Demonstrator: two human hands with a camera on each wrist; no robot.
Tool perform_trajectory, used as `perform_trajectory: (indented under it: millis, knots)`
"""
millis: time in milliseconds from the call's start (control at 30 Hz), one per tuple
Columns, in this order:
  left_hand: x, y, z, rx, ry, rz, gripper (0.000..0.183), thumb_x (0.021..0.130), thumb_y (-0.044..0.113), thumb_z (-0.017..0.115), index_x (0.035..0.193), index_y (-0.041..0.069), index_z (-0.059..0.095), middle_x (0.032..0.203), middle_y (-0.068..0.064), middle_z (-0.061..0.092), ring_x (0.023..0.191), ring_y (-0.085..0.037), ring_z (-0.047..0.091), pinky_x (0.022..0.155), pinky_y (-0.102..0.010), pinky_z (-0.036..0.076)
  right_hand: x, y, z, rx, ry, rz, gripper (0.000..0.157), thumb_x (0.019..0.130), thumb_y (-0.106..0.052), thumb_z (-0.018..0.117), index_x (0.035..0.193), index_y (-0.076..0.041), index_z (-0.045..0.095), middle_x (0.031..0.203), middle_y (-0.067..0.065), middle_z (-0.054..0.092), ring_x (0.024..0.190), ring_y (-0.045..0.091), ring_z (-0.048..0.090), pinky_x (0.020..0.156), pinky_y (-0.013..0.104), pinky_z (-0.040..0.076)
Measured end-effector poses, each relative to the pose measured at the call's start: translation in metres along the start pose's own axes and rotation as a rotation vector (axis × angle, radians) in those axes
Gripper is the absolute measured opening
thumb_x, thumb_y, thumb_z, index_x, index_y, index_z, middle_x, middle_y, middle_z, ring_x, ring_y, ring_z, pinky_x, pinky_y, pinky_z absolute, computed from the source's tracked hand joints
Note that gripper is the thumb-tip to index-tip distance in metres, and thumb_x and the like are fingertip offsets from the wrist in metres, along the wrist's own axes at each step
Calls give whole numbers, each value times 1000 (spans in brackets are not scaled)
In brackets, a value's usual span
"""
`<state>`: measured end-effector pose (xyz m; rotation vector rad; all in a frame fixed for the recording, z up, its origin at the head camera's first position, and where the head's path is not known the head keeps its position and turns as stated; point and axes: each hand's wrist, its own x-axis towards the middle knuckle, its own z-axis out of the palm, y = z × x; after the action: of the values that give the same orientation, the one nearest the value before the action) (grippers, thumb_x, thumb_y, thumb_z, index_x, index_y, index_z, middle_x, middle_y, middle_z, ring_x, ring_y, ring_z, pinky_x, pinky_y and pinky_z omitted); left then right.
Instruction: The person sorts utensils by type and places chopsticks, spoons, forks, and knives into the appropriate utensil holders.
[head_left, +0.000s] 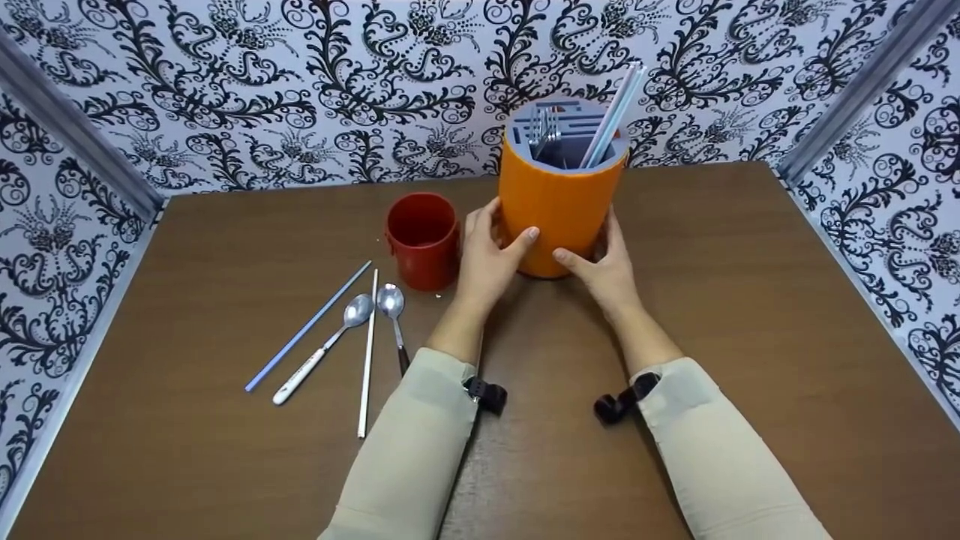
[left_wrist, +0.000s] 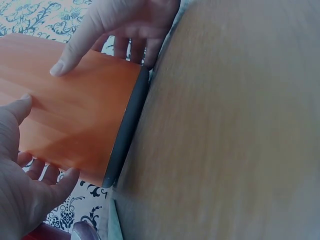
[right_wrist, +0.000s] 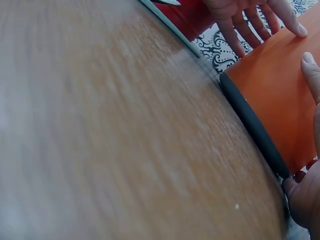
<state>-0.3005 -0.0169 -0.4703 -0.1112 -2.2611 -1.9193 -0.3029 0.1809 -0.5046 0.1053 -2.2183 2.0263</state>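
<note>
An orange utensil holder (head_left: pixel 559 206) with a grey slotted top stands upright near the back of the table. My left hand (head_left: pixel 486 259) holds its left side and my right hand (head_left: pixel 606 276) its right side, both low down, thumbs at the front. In the left wrist view the holder's dark base (left_wrist: pixel 127 127) shows at the tabletop. Forks (head_left: pixel 545 129) and several pale pink and light blue chopsticks (head_left: pixel 616 116) stick up out of the holder. The fingers behind it are partly hidden in the head view.
A red cup (head_left: pixel 425 255) stands just left of my left hand. Nearer me lie a blue chopstick (head_left: pixel 307 326), a white chopstick (head_left: pixel 368 360), a white-handled spoon (head_left: pixel 322 350) and a dark-handled spoon (head_left: pixel 394 311), partly behind my left sleeve. Patterned walls (head_left: pixel 300 97) border the table (head_left: pixel 750 315).
</note>
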Motion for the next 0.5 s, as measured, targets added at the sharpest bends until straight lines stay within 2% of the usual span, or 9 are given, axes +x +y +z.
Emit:
perform_trajectory:
  millis: [200, 367, 500]
  knots:
    - [-1, 0, -2, 12, 6, 4, 73, 93, 26, 79, 155, 8, 45, 145, -12, 47, 138, -22, 54, 113, -31, 49, -3, -10, 5, 29, -23, -8, 111, 88, -13, 83, 168, -18, 8, 174, 1, 19, 157, 19, 28, 131, 37, 23]
    - [-1, 0, -1, 2, -6, -2, 73, 94, 27, 79, 156, 8, 44, 146, -12, 46, 139, -22, 53, 115, -31, 47, -11, -25, 6, 25, -17, 13, 108, 89, -13, 82, 168, -15, 9, 174, 3, 21, 157, 20, 28, 131, 38, 22]
    - [0, 0, 0, 9, -2, -9, 73, 94, 27, 79, 156, 9, 44, 146, -12, 46, 138, -21, 54, 115, -30, 47, -12, -27, 6, 30, -18, 5, 108, 89, -14, 82, 168, -15, 9, 174, 4, 22, 157, 21, 28, 131, 38, 22]
